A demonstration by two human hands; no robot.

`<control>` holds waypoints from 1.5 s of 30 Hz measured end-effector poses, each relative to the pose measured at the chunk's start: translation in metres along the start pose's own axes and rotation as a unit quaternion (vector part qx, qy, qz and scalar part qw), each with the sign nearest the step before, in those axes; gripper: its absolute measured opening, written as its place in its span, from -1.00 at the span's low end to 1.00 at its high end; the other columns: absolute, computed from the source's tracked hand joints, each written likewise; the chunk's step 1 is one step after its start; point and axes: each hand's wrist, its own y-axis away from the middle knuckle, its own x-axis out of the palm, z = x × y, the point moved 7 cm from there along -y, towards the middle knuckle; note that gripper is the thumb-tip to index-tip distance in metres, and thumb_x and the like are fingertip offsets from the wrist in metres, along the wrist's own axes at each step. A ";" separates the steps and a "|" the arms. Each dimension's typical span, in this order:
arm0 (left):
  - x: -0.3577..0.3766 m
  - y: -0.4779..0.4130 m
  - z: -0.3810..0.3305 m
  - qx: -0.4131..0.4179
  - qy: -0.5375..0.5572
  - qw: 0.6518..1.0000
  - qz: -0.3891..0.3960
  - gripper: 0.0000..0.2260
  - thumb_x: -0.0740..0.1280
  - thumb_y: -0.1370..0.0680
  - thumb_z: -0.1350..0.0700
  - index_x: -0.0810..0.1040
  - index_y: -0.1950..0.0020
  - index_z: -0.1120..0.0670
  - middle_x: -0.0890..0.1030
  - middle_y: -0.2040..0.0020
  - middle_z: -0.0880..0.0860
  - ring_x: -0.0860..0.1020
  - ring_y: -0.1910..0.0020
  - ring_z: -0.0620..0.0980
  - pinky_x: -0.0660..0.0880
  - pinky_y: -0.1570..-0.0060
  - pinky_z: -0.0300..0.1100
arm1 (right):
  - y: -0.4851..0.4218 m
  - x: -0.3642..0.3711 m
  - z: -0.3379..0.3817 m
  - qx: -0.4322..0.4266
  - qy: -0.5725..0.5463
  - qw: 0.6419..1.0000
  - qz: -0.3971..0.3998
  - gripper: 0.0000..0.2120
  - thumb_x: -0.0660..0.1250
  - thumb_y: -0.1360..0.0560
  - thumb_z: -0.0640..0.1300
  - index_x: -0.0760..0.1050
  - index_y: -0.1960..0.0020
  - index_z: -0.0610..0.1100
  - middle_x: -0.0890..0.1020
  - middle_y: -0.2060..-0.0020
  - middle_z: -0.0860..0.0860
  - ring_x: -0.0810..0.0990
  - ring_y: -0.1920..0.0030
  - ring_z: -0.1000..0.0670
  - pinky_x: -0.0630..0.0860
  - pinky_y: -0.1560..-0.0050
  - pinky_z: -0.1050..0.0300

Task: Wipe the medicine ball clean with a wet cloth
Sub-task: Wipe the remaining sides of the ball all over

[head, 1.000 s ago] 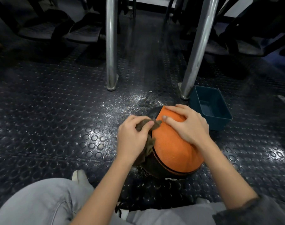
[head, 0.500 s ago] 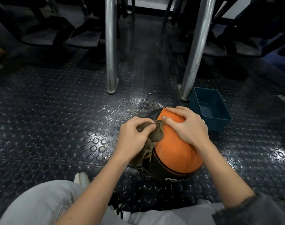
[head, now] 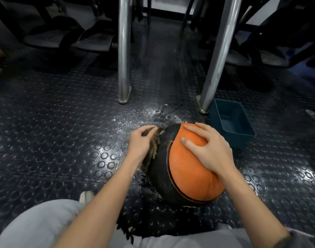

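Observation:
An orange and black medicine ball (head: 187, 174) lies on the studded black floor between my knees. My left hand (head: 141, 143) grips a brownish fringed cloth (head: 154, 149) and holds it against the ball's black left side. My right hand (head: 207, 149) rests flat on the orange top with spread fingers, steadying the ball. Much of the cloth is hidden under my left hand.
A dark blue plastic tub (head: 231, 122) stands just right of the ball. Two metal posts (head: 124, 51) (head: 217, 54) rise from the floor behind it, with machine bases farther back. White specks (head: 135, 113) dust the floor past the ball. My grey trouser legs (head: 38, 228) fill the bottom.
The ball has turned so more of its black side faces up on the left. My left hand has slid the cloth from the orange top to that black side.

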 end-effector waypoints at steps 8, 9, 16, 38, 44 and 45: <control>0.019 0.027 -0.045 0.177 0.002 0.984 0.019 -0.82 0.41 -0.49 0.19 0.59 0.16 -0.12 0.64 0.11 -0.12 0.58 0.07 -0.19 0.48 0.00 -0.33 | -0.004 0.005 0.007 -0.010 0.035 0.999 -0.006 -0.61 0.26 -0.41 0.31 0.44 -0.23 0.36 0.39 -0.36 0.23 0.33 -0.35 0.08 0.27 -0.27 0.05; 0.014 0.025 -0.042 0.173 0.001 0.985 0.003 -0.82 0.41 -0.49 0.19 0.59 0.16 -0.12 0.64 0.12 -0.12 0.58 0.07 -0.18 0.48 0.00 -0.31 | -0.003 0.006 0.007 -0.010 0.041 0.999 -0.004 -0.59 0.24 -0.41 0.33 0.43 -0.24 0.36 0.38 -0.36 0.22 0.32 -0.36 0.07 0.27 -0.28 0.03; -0.006 0.007 0.004 0.008 0.046 0.998 -0.040 -0.89 0.34 -0.54 0.18 0.63 0.08 -0.01 0.67 0.10 -0.01 0.61 0.02 0.01 0.53 -0.11 0.02 | 0.000 0.004 0.009 -0.002 0.033 0.999 -0.004 -0.60 0.26 -0.43 0.29 0.44 -0.26 0.32 0.36 -0.37 0.22 0.30 -0.36 0.07 0.25 -0.31 0.00; -0.016 -0.008 -0.006 0.059 0.031 0.997 -0.039 -0.89 0.38 -0.51 0.18 0.61 0.13 -0.04 0.66 0.14 -0.02 0.62 0.04 0.02 0.53 0.00 -0.13 | -0.021 0.021 0.040 -0.006 0.110 0.994 0.018 -0.58 0.19 -0.45 0.30 0.43 -0.29 0.29 0.41 -0.36 0.13 0.35 -0.34 -0.04 0.28 -0.28 -0.04; -0.019 -0.011 0.003 0.017 0.057 0.997 -0.053 -0.91 0.35 -0.53 0.20 0.64 0.03 0.06 0.67 0.07 0.04 0.61 0.03 0.00 0.53 -0.03 -0.13 | -0.026 0.026 0.047 0.004 0.131 0.991 0.018 -0.58 0.19 -0.44 0.29 0.45 -0.27 0.29 0.42 -0.35 0.12 0.37 -0.33 -0.06 0.31 -0.30 -0.08; -0.014 -0.006 -0.005 0.038 0.056 0.997 -0.044 -0.92 0.37 -0.51 0.18 0.63 0.07 0.01 0.67 0.10 -0.01 0.60 0.06 -0.06 0.53 0.00 -0.18 | -0.028 0.025 0.045 0.011 0.125 0.992 0.023 -0.58 0.19 -0.44 0.30 0.45 -0.27 0.29 0.42 -0.35 0.12 0.37 -0.34 -0.06 0.30 -0.30 -0.07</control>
